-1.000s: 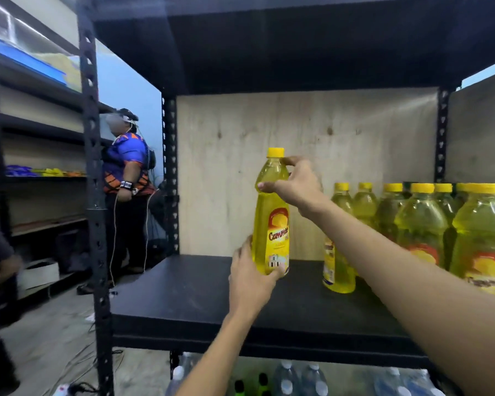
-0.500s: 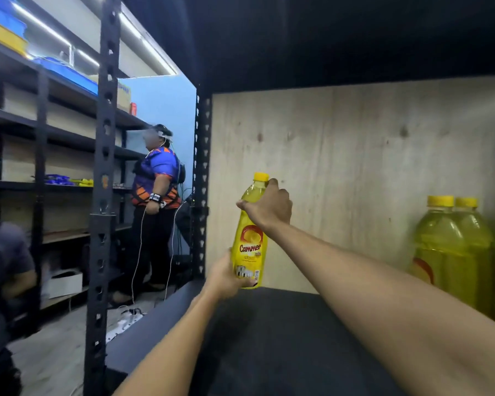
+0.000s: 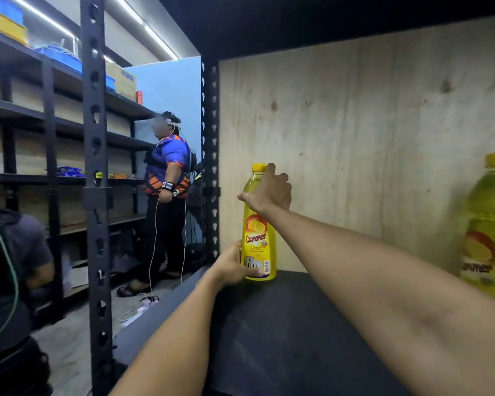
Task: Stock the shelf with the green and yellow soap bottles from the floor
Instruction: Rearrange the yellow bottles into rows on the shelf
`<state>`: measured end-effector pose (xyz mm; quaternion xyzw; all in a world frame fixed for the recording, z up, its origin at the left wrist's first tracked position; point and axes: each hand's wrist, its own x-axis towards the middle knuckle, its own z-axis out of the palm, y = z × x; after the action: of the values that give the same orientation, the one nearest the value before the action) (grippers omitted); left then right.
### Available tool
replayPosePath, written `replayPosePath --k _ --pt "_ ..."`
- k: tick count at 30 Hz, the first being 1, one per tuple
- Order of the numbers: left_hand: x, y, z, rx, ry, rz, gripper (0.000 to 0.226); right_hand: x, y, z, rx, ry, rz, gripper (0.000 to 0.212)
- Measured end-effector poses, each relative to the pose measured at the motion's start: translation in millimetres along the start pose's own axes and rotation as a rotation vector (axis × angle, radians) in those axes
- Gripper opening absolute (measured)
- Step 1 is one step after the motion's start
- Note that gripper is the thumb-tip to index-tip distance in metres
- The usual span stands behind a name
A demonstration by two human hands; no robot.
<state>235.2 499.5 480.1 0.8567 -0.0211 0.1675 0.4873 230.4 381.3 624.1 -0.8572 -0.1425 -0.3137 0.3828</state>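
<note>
A yellow soap bottle (image 3: 258, 241) with a yellow cap and a red label stands upright at the back left corner of the black shelf board (image 3: 292, 332), against the plywood back panel. My right hand (image 3: 269, 191) grips its neck just under the cap. My left hand (image 3: 232, 267) holds its base from the left side. At the right edge stands another yellow soap bottle (image 3: 489, 230), blurred and close to the camera.
Black perforated uprights (image 3: 95, 195) frame the shelf on the left. A person in a blue and orange shirt (image 3: 167, 178) stands in the aisle beyond. Another person (image 3: 15, 281) crouches at the left edge. Cables and a power strip (image 3: 143, 305) lie on the floor.
Both hands carried the bottle left and deeper along the shelf; its base now rests on the board at the back corner. My view shifted left, so the row of stocked bottles mostly left the frame.
</note>
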Motion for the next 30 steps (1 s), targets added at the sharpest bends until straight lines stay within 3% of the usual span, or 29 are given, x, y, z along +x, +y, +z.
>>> replayPosePath --k 6,10,15,17,19,21,23,25,30 --pt "-1.7 -2.4 3.0 0.035 0.003 0.032 0.066 1.0 5.8 5.9 -0.026 0.030 -0.002 0.093" --pt "-3.5 -5.5 5.2 0.087 0.029 0.060 0.072 -1.6 7.4 10.3 -0.014 0.033 0.016 0.097" --pt "-18.5 5.8 5.8 0.247 0.122 0.023 0.076 -17.5 18.5 -16.1 -0.009 -0.115 0.078 0.107" --pt "-33.5 25.0 8.6 0.297 0.194 0.004 0.075 -33.7 27.4 -45.1 0.027 -0.182 0.091 0.104" --pt "-55.9 50.0 15.6 0.283 0.343 0.042 0.054 -53.4 38.4 -84.3 0.053 -0.234 0.074 0.095" --pt "-82.3 74.0 31.0 0.210 0.473 0.101 0.049 -72.3 51.1 -131.1 0.049 -0.249 0.057 0.079" --pt "-109.0 95.3 55.9 0.126 0.424 0.148 0.053 -89.0 64.5 -180.8 0.038 -0.247 0.059 0.061" --pt "-136.3 118.1 86.9 0.020 0.288 0.195 0.043 -103.5 77.7 -228.6 0.025 -0.235 0.089 0.049" --pt "-176.3 174.8 160.8 -0.201 0.067 0.184 0.031 -124.5 103.3 -322.7 -0.040 -0.166 0.117 0.039"
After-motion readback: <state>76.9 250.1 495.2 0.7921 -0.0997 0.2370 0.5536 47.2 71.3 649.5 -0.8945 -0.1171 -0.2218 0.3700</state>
